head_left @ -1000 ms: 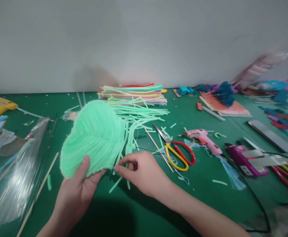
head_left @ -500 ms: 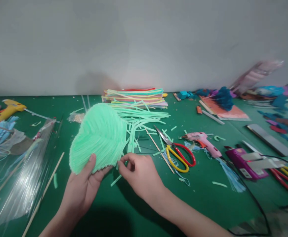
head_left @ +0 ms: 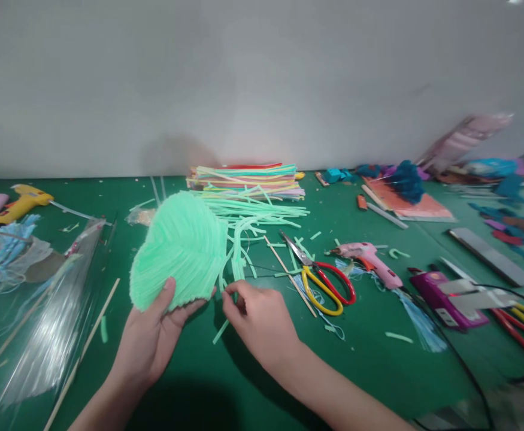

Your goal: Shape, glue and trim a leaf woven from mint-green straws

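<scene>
My left hand [head_left: 154, 335] holds a mint-green fuzzy leaf [head_left: 178, 251] by its lower edge, thumb on the front and fingers behind. The leaf looks built from rows of pipe cleaners along a central crease. Just right of its lower edge, my right hand [head_left: 259, 317] is closed in a pinch, a small gap away. A short mint pipe cleaner [head_left: 220, 332] sticks out below those fingertips; the pinched part is hidden. Behind the fingers lie loose mint pipe cleaners [head_left: 239, 251]. Scissors [head_left: 322, 281] with one red and one yellow handle rest half open to the right.
A bundle of coloured pipe cleaners [head_left: 244, 179] lies by the wall. A pink glue gun [head_left: 369, 260] and a purple box [head_left: 445, 299] with a black cable are on the right. A yellow glue gun [head_left: 21, 203], clear plastic wrap [head_left: 50, 329] and a wooden stick [head_left: 82, 353] are left.
My right hand has drawn slightly right, away from the leaf's edge, and the short pipe cleaner moved along with it. My left hand still grips the leaf, and the view has shifted slightly.
</scene>
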Demonstrator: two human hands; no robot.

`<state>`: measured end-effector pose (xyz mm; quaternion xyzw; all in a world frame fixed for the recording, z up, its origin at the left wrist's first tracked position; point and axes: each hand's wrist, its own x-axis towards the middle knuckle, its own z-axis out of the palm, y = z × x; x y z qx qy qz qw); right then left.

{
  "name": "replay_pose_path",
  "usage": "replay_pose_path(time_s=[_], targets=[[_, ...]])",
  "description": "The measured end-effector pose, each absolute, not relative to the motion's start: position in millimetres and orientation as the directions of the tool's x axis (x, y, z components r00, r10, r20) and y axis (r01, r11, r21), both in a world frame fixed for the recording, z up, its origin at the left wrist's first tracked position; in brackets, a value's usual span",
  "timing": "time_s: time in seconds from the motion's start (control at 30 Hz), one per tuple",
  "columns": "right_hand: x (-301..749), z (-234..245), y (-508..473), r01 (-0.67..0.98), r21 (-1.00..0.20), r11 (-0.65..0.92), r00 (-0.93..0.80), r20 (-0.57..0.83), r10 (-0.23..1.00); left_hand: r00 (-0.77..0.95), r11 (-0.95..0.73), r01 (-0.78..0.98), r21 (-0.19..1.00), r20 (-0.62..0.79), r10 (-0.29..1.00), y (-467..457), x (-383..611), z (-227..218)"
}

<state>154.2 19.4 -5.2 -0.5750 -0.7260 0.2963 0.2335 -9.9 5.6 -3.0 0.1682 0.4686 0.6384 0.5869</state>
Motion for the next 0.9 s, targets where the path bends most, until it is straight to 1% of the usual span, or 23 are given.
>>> replay_pose_path(time_s=[0.17, 0.33, 0.43, 0.57, 0.7, 0.8, 0.9], targets=[[157, 3, 24, 0.634, -0.763, 0.127, -0.265, -0.06, 0.962, -0.258, 0.122, -0.58, 0.806, -0.323, 0.91, 7, -10, -4], [159, 10, 29, 0.516, -0.856, -0.026, -0.325, -0.224, 0.919, -0.283, 0.106, -0.584, 0.805, -0.325, 0.903, 7, -9, -4], [157, 7, 30, 0.455, -0.888, -0.063, -0.351, -0.244, 0.904, -0.274, 0.098, -0.584, 0.806, -0.31, 0.911, 7, -9, -4], [156, 2, 29, 0.445, -0.894, -0.058, -0.291, -0.206, 0.934, -0.276, 0.085, -0.584, 0.807, -0.296, 0.914, 7, -9, -3], [159, 1, 29, 0.562, -0.825, 0.061, -0.207, -0.069, 0.976, -0.287, 0.087, -0.575, 0.813, -0.3, 0.91, 6, -10, -4], [159, 0, 30, 0.645, -0.752, 0.139, -0.215, -0.004, 0.977, -0.291, 0.074, -0.568, 0.819, -0.284, 0.914, 6, -10, -6], [159, 2, 28, 0.694, -0.692, 0.198, -0.274, 0.001, 0.962, -0.275, 0.068, -0.582, 0.81, -0.275, 0.921, 6, -10, -8]])
